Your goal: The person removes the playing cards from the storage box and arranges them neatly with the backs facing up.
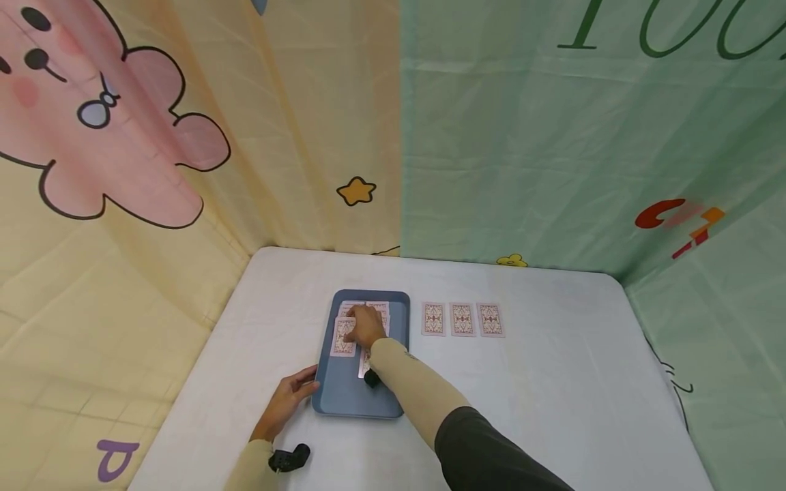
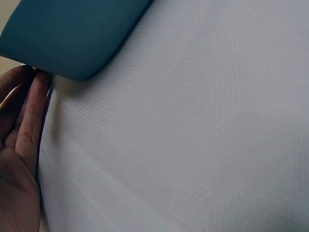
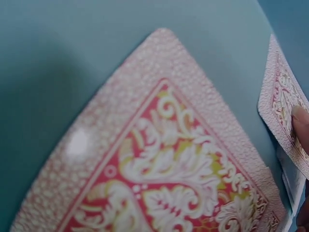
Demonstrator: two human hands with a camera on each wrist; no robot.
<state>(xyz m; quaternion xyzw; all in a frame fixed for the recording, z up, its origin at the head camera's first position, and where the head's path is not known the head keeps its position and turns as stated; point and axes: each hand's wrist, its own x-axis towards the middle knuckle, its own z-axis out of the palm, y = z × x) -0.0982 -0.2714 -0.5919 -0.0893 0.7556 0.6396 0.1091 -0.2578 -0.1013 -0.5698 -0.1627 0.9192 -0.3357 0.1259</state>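
Note:
A blue-grey tray [image 1: 344,399] holds several face-down playing cards with red patterned backs. My right hand [image 1: 368,326] is over the tray's upper part, pinching a playing card [image 1: 344,344] at the left of the group. In the right wrist view, the thumb [image 3: 300,116] lies on this card's patterned back [image 3: 280,96]; another card [image 3: 178,169] fills the foreground. Part of the group is hidden under my right hand and wrist. At the tray's left side, my left hand [image 1: 288,402] touches the edge with extended fingers. The left wrist view has those fingers [image 2: 33,113] right at the tray's corner [image 2: 77,58].
Three face-down cards stand in a row right of the tray: a near one [image 1: 433,319], a middle one [image 1: 462,319] and a far one [image 1: 491,320]. A white cloth covers the table [image 1: 552,395]. Printed curtains [image 1: 307,136] enclose its back and sides.

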